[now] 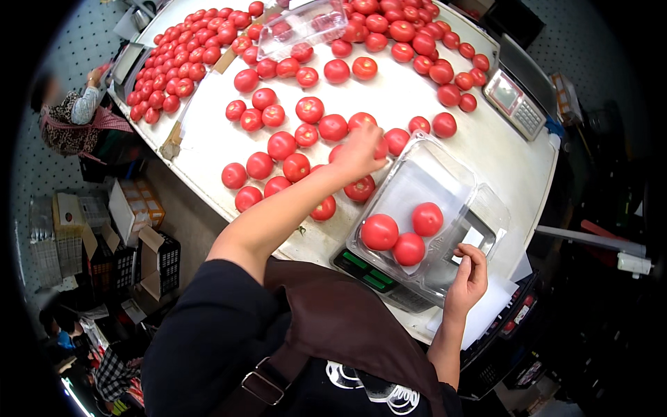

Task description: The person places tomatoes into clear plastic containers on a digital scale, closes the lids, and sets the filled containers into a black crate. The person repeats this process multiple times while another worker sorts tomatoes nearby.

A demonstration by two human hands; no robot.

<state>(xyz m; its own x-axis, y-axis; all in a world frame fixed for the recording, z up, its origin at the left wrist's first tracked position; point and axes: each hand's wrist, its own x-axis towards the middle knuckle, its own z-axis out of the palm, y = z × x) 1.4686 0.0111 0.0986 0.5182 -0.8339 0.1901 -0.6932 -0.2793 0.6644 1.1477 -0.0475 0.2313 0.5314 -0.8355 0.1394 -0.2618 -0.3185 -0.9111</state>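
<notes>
My left hand (362, 148) reaches over loose tomatoes on the white table. Its fingers and thumb are around a tomato (382, 149) close to the box's upper left edge. A clear plastic clamshell box (443, 161) sits on a digital scale (365, 271) with lit green displays. Three tomatoes (409, 248) lie inside, at the end nearer me. The box's clear lid (492, 200) is folded back to the right. Beside that lid is my right hand (467, 279), with curled fingers and the thumb close to the index finger; whether it grips the lid's edge is unclear.
More tomatoes (401, 31) are heaped at the far side, around another clear plastic box (302, 28). A cardboard strip (224, 60) borders a left-hand pile (177, 57). A second scale (516, 101) stands far right. White sheets (490, 307) lie near my right forearm. A person (78, 120) is at left.
</notes>
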